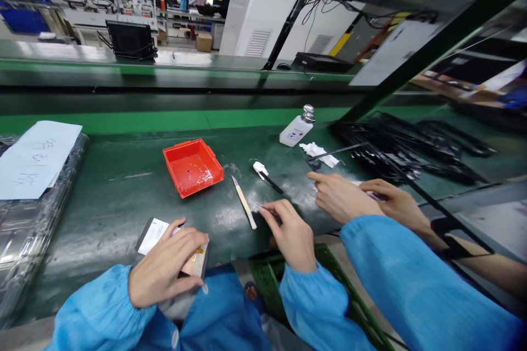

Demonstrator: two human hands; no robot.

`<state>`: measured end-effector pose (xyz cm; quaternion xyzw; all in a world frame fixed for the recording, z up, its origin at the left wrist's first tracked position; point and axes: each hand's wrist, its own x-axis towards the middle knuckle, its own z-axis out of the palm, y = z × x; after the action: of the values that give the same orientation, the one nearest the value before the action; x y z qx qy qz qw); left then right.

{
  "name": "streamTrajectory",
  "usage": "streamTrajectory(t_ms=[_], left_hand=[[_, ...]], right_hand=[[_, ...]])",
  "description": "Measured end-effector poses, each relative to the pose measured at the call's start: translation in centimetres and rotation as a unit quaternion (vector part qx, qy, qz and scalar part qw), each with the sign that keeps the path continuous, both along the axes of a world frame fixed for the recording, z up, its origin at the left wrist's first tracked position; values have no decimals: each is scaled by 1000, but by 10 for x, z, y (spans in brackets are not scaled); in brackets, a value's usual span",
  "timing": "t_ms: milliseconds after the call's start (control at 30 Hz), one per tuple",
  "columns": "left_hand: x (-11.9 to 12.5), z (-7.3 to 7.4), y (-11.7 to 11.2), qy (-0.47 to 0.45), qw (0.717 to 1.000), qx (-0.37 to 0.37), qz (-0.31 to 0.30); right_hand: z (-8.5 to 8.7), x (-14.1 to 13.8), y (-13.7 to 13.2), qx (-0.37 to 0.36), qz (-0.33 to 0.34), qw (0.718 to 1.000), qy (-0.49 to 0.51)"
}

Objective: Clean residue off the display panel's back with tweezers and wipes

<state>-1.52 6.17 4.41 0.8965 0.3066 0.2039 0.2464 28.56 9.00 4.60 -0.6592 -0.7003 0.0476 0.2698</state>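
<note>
My left hand (164, 269) is closed over a flat phone-like panel (153, 233) with a white label, at the near edge of the green bench (119, 197). My right hand (290, 233) rests on the bench with thumb and fingers pinched on something small that I cannot make out. That pinch sits just right of the near end of a beige scraper stick (244, 203). A black-handled tool with a white tip (267, 175) lies behind it. A red plastic tray (192, 167) stands further left.
A co-worker's two hands (362, 200) work at the right, over a thin black frame (415, 192). Behind them are a pump bottle (297, 129), a white cloth (319, 153) and a pile of black frames (411, 140). Stacked clear trays under paper (35, 159) stand at left.
</note>
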Motion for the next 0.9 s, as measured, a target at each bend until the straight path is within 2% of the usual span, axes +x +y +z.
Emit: streamTrajectory(t_ms=[167,300,433,533,600,667,800,900], left_hand=[[-2,-5,-1,1,999,25,44],[-4,-7,0,9,998,17,56],[-11,-5,1,9,998,9,61],[-15,0,-1,14,998,1,61],[-12,6,-3,1,998,-1,60],[-3,14,-4,-47,995,4,88],[26,33,-5,-192,957,14,216],[39,37,-11,-249,933,-78,246]], right_hand=[[-3,19,57,18,7,1000,-22],[-4,30,96,39,-14,999,-12],[-2,33,116,42,3,999,9],[13,25,101,68,25,997,36],[27,13,75,85,52,993,57],[39,-6,42,90,93,988,78],[49,-50,-16,10,228,955,189],[44,-73,-42,-57,241,929,276]])
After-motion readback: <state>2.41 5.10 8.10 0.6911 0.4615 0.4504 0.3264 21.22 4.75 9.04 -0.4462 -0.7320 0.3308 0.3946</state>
